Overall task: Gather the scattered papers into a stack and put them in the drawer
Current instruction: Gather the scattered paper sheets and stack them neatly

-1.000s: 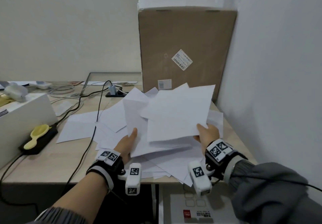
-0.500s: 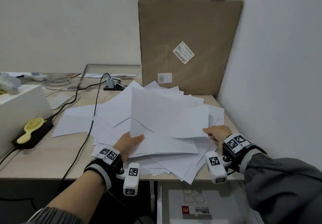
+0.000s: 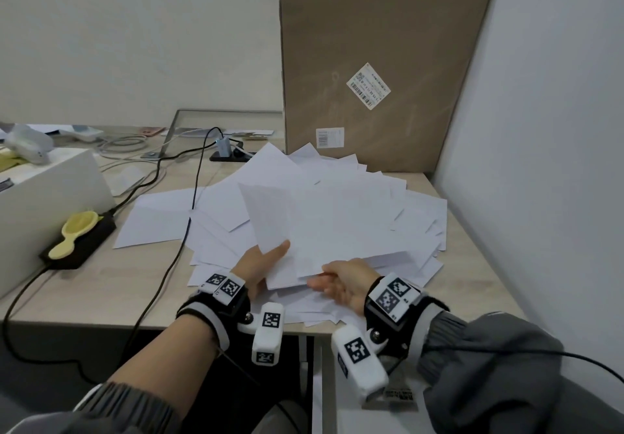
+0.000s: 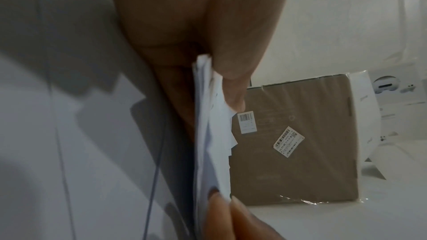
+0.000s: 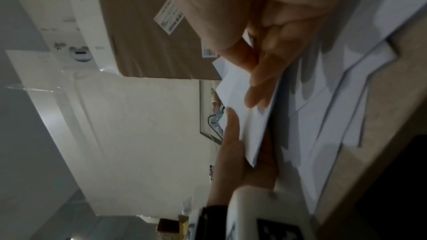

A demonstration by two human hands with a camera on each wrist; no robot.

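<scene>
Both hands hold a sheaf of white papers (image 3: 331,231) just above the desk, over the pile. My left hand (image 3: 266,261) pinches its near-left corner, thumb on top; the left wrist view shows the sheaf (image 4: 208,134) edge-on between thumb and fingers (image 4: 233,87). My right hand (image 3: 341,276) grips the near edge close beside the left, and in the right wrist view its fingers (image 5: 263,72) curl onto the sheaf (image 5: 249,121). More loose sheets (image 3: 158,221) lie fanned out on the desk (image 3: 84,285) beneath and to the left. No drawer can be made out.
A tall cardboard box (image 3: 381,72) stands at the back against the right wall. A black cable (image 3: 189,217) crosses the left sheets. A white box (image 3: 44,204) and a yellow brush on a black block (image 3: 76,231) sit at the left. Cables and a charger lie behind.
The sheaf has come down from a raised, tilted hold to nearly flat over the pile. My right hand slid from its right edge to the near edge, close to the left hand.
</scene>
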